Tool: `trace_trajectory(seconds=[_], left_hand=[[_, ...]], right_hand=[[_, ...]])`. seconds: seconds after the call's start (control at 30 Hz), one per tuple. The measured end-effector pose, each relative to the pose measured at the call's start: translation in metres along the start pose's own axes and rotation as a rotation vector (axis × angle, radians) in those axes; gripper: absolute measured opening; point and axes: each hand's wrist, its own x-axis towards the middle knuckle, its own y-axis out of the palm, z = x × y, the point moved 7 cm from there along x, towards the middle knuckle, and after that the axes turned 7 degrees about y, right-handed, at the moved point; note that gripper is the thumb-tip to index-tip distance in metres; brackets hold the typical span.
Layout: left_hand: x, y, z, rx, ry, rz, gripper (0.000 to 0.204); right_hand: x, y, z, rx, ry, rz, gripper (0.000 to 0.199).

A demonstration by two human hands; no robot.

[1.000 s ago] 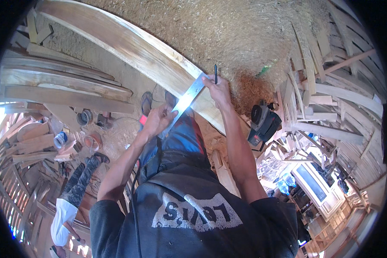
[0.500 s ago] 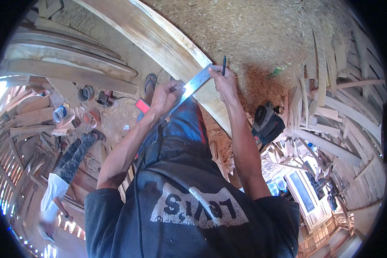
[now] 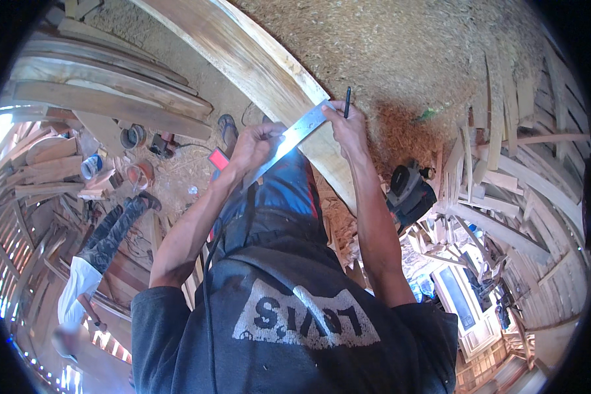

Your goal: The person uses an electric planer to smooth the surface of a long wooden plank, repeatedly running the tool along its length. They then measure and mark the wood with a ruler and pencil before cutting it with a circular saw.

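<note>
Both hands stay put: left hand (image 3: 255, 146) and right hand (image 3: 348, 125), with pencil (image 3: 347, 102), pinch the steel square (image 3: 295, 134) between them.

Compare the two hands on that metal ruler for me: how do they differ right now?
The left hand grips the metal ruler at its lower end, fingers curled around it. The right hand presses the ruler's upper end onto the wooden plank and also holds a dark pencil upright. Both touch the ruler.
</note>
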Motion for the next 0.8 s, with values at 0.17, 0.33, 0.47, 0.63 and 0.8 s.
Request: trace_trajectory(seconds=[0.17, 0.33, 0.47, 0.63, 0.8], left_hand=[[0.002, -0.003, 0.002, 0.038, -0.043, 0.049, 0.019], [0.004, -0.005, 0.01, -0.005, -0.027, 0.084, 0.021], [0.004, -0.004, 0.006, -0.04, -0.056, 0.1, 0.02], [0.005, -0.004, 0.001, -0.023, -0.113, 0.095, 0.019], [0.007, -0.01, -0.005, 0.056, -0.146, 0.073, 0.018]], right_hand=[[-0.001, 0.001, -0.002, 0.048, -0.004, -0.019, 0.021], [-0.002, 0.0, -0.005, 0.086, 0.013, -0.026, 0.023], [-0.004, 0.001, -0.001, 0.081, 0.007, -0.033, 0.024], [-0.002, 0.0, -0.004, 0.07, 0.014, -0.022, 0.025], [-0.002, -0.002, -0.002, 0.032, 0.031, -0.017, 0.022]])
